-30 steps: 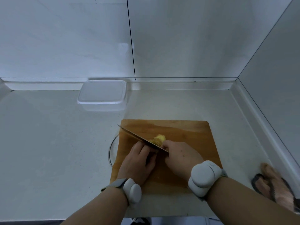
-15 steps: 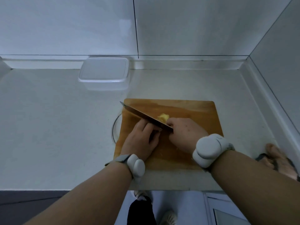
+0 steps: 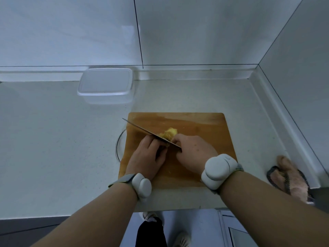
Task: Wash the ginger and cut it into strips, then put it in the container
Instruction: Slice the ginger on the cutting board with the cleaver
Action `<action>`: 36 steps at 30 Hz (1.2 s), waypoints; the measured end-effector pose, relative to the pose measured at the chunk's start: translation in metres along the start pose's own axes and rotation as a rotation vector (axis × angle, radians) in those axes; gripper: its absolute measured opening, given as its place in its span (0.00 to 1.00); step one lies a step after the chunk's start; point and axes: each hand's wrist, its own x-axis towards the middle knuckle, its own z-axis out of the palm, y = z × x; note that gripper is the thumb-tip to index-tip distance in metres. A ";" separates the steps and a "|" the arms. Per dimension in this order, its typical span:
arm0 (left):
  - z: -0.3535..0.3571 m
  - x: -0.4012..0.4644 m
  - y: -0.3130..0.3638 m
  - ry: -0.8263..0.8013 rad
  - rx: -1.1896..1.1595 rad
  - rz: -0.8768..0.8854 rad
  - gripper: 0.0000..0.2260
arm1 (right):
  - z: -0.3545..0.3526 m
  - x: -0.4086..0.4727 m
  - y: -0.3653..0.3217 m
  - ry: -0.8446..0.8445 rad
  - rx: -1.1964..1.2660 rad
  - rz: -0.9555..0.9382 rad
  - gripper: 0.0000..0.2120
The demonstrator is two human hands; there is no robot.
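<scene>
ginger under the blade on the board

the ginger (image 3: 170, 133) was seen as a small yellow lump on the wooden cutting board (image 3: 201, 127), just beyond the fingertips of both hands. the knife (image 3: 142, 130) was laid across it, its blade running from the right hand out past the left hand to a tip at the board's far left corner. the handle was hidden inside the right hand (image 3: 194, 153), whose fingers were curled round it. the left hand (image 3: 148, 156) was set on the board just beside the blade, its fingers bent, their tips lost under the knife; whether ginger was pinched by them could not be told. the two hands were nearly touching.

a pale wrist device (image 3: 218, 171) was worn on the right wrist and a smaller one, the left wrist device (image 3: 141, 185), on the other.

the container (image 3: 106, 85), clear plastic with its lid seated, was placed well beyond the left hand, close to the wall. a curved glass rim (image 3: 118, 147) was shown just left of the left hand, partly tucked under the board's edge. a brownish cloth (image 3: 292, 177) was left well to the right of the right hand, near the counter's corner edge. the pale countertop (image 3: 53, 139) was spread under everything.
</scene>
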 end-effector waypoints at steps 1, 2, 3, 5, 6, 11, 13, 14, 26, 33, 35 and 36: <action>0.000 0.000 0.000 0.004 0.002 -0.003 0.11 | 0.002 0.000 0.001 0.008 0.012 -0.002 0.17; 0.000 0.000 0.000 0.005 0.005 -0.006 0.11 | 0.003 -0.001 0.001 0.009 0.022 -0.005 0.17; 0.001 0.000 0.000 0.004 0.009 -0.007 0.11 | 0.003 0.000 0.002 0.007 0.028 -0.012 0.17; 0.000 0.000 -0.001 0.002 0.011 -0.008 0.10 | 0.002 0.000 0.003 -0.011 0.038 -0.016 0.18; 0.000 0.000 0.000 0.001 0.011 -0.007 0.10 | 0.000 0.001 0.004 -0.023 0.047 -0.014 0.19; -0.001 0.001 0.003 0.006 0.023 -0.013 0.09 | -0.003 0.000 0.004 -0.051 0.083 -0.017 0.27; -0.001 0.001 0.004 0.009 0.032 -0.019 0.08 | -0.002 0.001 0.005 -0.033 0.092 -0.001 0.26; -0.002 0.001 0.004 0.011 0.037 -0.021 0.08 | -0.001 0.001 0.006 -0.026 0.090 0.003 0.24; 0.000 0.001 0.002 -0.018 0.042 -0.034 0.12 | -0.004 -0.002 0.004 -0.026 0.067 -0.035 0.24; 0.002 0.001 0.001 -0.008 0.042 -0.039 0.12 | -0.003 -0.003 0.005 -0.083 0.061 -0.037 0.27; 0.002 0.000 0.000 -0.004 0.039 -0.034 0.11 | -0.003 -0.003 0.004 -0.076 0.067 -0.034 0.28; 0.003 0.001 0.000 -0.004 0.038 -0.031 0.11 | -0.002 -0.004 0.005 -0.060 0.067 -0.028 0.28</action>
